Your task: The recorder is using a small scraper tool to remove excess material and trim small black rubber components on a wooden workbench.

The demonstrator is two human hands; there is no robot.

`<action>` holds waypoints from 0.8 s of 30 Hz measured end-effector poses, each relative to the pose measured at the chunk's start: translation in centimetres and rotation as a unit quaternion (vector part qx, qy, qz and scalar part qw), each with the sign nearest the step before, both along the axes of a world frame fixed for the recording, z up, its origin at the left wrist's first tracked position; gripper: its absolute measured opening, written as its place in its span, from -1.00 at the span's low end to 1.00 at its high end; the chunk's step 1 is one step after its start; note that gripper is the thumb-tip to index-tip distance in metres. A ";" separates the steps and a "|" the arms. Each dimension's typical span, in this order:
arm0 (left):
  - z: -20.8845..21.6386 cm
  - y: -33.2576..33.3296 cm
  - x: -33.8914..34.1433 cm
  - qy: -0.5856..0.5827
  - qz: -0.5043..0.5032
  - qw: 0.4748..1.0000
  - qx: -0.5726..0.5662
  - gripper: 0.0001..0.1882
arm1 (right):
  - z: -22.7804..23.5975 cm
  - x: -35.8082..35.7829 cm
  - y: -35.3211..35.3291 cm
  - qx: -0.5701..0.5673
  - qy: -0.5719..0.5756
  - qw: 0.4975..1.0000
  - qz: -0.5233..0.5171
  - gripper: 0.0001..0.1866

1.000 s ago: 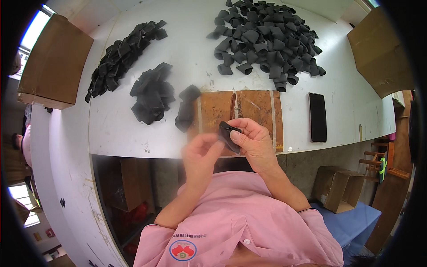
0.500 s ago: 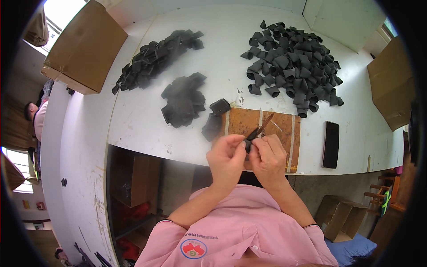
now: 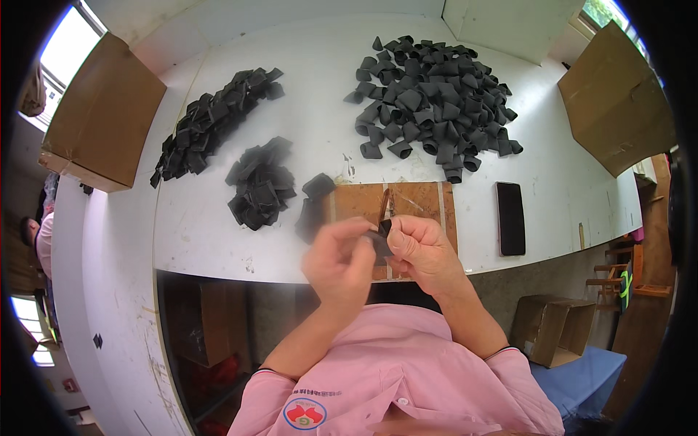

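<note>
Over the front edge of the worktable, my two hands meet at a small black fabric piece (image 3: 381,249). My right hand (image 3: 427,253) pinches its upper end between thumb and bent fingers. On the other side, the thumb and fingers of my left hand (image 3: 340,256), slightly blurred, close on the piece. A slim brown pointed tool (image 3: 384,203) sticks up beyond the right fingertips; its lower part is hidden, and what holds it cannot be made out. Beneath lies a brown board (image 3: 422,202) with pale strips. Two flat black pieces (image 3: 318,186) lie at the board's left edge.
Folded black pieces form a large heap (image 3: 440,94) at the far right. Flat ones make a long pile (image 3: 211,120) and a smaller pile (image 3: 262,185) at left. A phone (image 3: 510,218) lies right of the board. Cardboard boxes (image 3: 109,109) stand at both sides.
The view has shifted, so the table's contents sit farther left. My left hand has moved slightly away from my right, and more of the black piece shows between them. The brown tool now points more upright.
</note>
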State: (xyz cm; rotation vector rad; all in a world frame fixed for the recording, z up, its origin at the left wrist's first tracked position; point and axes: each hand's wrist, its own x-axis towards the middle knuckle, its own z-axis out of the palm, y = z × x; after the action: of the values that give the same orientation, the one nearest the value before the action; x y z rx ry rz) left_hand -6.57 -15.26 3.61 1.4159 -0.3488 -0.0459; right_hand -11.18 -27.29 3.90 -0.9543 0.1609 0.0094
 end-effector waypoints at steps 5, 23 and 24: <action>3.5 0.0 4.5 0.336 -0.322 0.813 -0.349 -0.81 | 4.2 2.9 -2.4 -0.164 -0.095 0.982 -0.007 -0.73; 0.6 -0.3 3.6 0.295 -0.210 0.887 -0.287 -0.79 | 0.7 4.0 -2.7 -0.136 -0.072 0.988 0.025 -0.73; 0.7 -0.4 3.8 0.246 -0.185 0.926 -0.219 -0.78 | 1.3 3.9 -2.8 -0.218 -0.064 0.974 0.005 -0.75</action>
State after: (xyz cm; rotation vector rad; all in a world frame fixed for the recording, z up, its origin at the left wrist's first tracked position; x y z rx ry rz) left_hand -2.79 -15.69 4.33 0.8396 -0.1848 -0.5891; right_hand -7.25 -30.06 5.20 -1.3915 0.0374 -0.0803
